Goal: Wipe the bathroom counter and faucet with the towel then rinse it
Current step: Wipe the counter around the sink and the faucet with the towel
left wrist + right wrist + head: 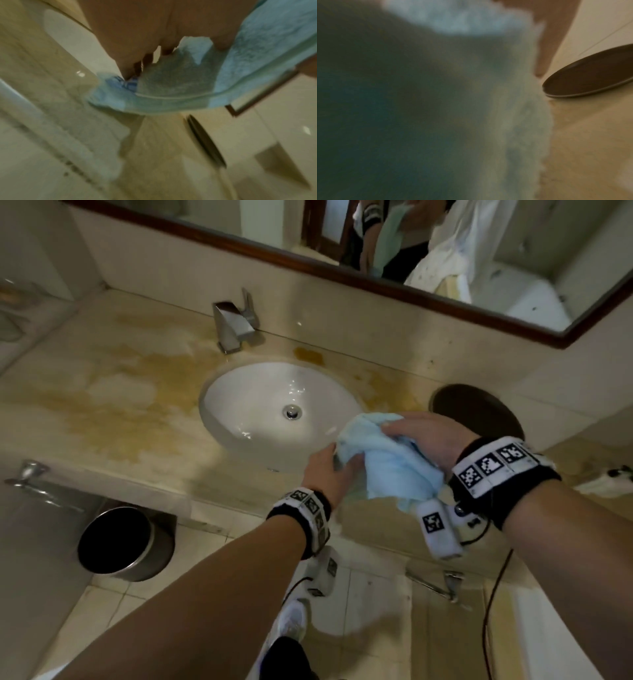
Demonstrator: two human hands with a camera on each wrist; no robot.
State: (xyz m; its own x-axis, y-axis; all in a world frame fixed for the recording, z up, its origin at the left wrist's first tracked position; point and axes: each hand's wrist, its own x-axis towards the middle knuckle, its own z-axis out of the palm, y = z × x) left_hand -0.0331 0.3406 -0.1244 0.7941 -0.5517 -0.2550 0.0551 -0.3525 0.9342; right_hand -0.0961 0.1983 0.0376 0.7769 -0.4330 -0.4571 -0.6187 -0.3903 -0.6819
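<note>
A light blue towel (387, 460) is bunched between both hands, above the front right rim of the white sink (260, 405). My left hand (329, 470) grips its lower left fold from below. My right hand (424, 436) clutches it from the top right. The left wrist view shows the towel (180, 83) hanging under my curled left fingers (147, 51). Blurred towel (488, 108) fills most of the right wrist view, with one finger (544, 56) beside it. The chrome faucet (236, 321) stands behind the sink, its water off. Yellow-brown stains mark the beige counter (113, 392).
A dark round plate (479, 409) lies on the counter right of the sink, also seen as the plate (590, 75) near my right hand. A mirror (411, 251) spans the back wall. A metal bin (120, 542) stands on the floor below the counter's left part.
</note>
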